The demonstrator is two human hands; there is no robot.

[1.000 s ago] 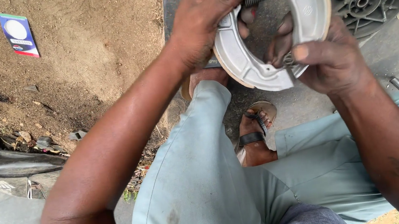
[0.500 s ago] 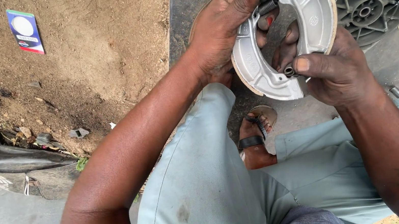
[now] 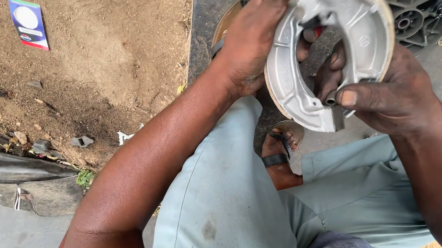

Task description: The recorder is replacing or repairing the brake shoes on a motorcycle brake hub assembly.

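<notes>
Item: pair of grey metal brake shoes (image 3: 331, 52), forming a ring, held above the lap between both hands. Left hand (image 3: 261, 39) clamped on the left shoe, fingers over its top edge. Right hand (image 3: 393, 95) clamped on the lower right end, thumb pressed at the pivot. Nearby: round brake drum plate (image 3: 422, 6) on concrete; sandalled foot (image 3: 278, 147) below.

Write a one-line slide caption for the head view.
Left hand and right hand grip a grey brake shoe pair above the person's knees.
</notes>
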